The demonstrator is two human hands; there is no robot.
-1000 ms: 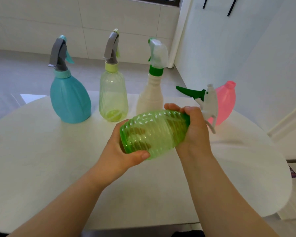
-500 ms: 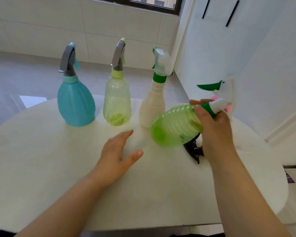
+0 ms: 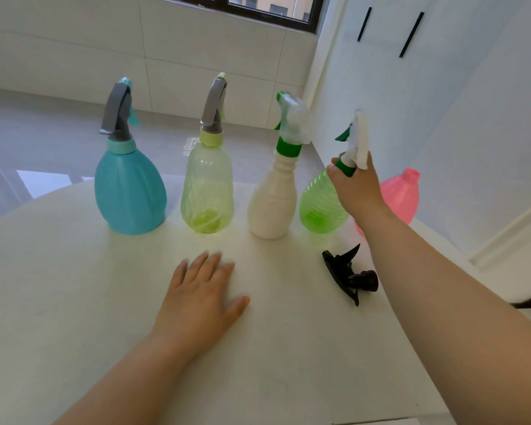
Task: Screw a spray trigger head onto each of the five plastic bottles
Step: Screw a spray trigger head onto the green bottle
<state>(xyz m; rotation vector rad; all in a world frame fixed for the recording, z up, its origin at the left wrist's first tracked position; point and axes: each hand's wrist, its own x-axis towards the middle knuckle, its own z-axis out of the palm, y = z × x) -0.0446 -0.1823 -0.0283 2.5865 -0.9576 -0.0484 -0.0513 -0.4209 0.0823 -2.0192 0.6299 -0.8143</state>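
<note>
Right hand [image 3: 357, 191], gripping the green bottle's [image 3: 318, 207] neck, is now standing it upright; left hand [image 3: 196, 299], released, is lying flat; pink bottle [image 3: 402, 197] is waiting.

Domestic interior, looks like a room in a home, round white matte table [image 3: 74, 302] near a corner, glossy pale grey floor tiles [image 3: 43, 142], large cream wall tiles [image 3: 74, 50] below a black-framed window [image 3: 258, 18], tall white cupboard doors [image 3: 442, 93] with slim black bar handles [image 3: 411, 35] at right
</note>
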